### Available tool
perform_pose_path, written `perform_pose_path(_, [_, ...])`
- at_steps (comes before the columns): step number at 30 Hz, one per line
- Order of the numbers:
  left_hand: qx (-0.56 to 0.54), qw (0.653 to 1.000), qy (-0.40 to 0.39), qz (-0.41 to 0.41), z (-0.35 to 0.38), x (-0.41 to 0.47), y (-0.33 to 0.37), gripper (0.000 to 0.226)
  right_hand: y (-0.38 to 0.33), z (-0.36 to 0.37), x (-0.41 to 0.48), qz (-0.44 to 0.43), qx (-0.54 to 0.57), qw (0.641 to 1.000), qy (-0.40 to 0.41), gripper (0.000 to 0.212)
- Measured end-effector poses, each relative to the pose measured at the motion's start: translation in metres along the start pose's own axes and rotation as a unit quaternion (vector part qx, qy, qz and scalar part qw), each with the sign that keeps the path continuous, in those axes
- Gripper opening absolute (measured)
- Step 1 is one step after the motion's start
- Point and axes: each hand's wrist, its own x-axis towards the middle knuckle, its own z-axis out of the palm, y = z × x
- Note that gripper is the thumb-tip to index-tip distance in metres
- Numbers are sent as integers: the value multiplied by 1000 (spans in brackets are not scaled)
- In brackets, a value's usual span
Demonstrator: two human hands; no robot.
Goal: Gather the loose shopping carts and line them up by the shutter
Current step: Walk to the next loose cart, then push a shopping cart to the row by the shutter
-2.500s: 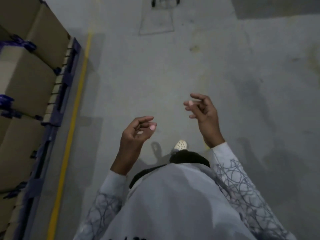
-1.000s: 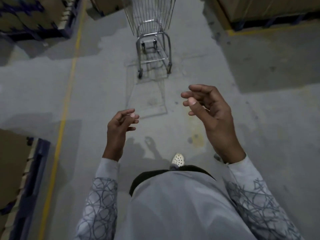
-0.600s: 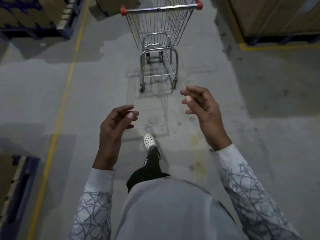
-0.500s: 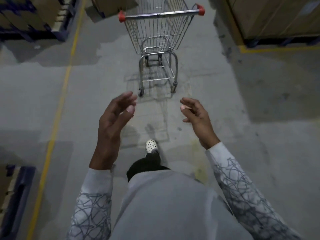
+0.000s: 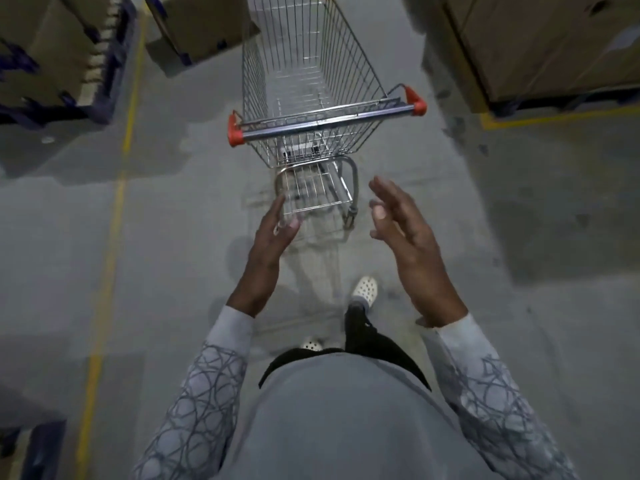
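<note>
Bottom of frame: person's grey top (image 5: 329,420), with patterned sleeves (image 5: 197,410) running up from the lower left and lower right. Just above the top's hem are dark trousers and two white perforated shoes. One shoe (image 5: 365,292) is forward at centre, and the other (image 5: 311,344) just peeks out at the hem.

Both arms are held out in front at mid frame. Left hand (image 5: 268,244): fingers fairly straight and close together, pointing up-frame, holding nothing. Its fingertips overlap the cart's lower wire rack in the frame, with no grip on it. Right hand (image 5: 408,244): fingers spread and loosely bent, palm turned toward the left hand, also empty. The hands are apart, with a gap between them.

Shopping cart (image 5: 311,81) stands directly ahead at upper centre on the grey concrete floor (image 5: 173,202). Its handle bar (image 5: 325,121) faces the person and is slanted, right end higher in the frame, with a red cap at each end. The bar sits above both hands in the frame; neither hand touches it. The wire basket runs away to the top edge.

Yellow floor line (image 5: 110,237) runs down the left side. Upper left: stacked cardboard boxes (image 5: 45,46) on a blue pallet (image 5: 110,81). One more carton (image 5: 197,26) sits just left of the basket. Upper right: large cardboard boxes (image 5: 540,43) with a yellow line below them.
</note>
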Motion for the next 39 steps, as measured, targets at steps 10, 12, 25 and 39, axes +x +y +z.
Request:
perform_pose_path(10, [-17,996,57,-62,21,148,-19,67,-41,-38,182,-135,-1,989,-57,60])
perform_pose_path(12, [30,996,74,-45,26,176,-14,71,-34,-45,225,-117,-36,989,-79,62])
perform_pose_path(25, [645,752,-94,-94,-34,382,-7,108,105,-35,422,-16,-572,780,-253,107])
perform_pose_path(39, [581,800,-138,-55,-50,498,21,106,86,-17,525,42,-611,763,-208,96])
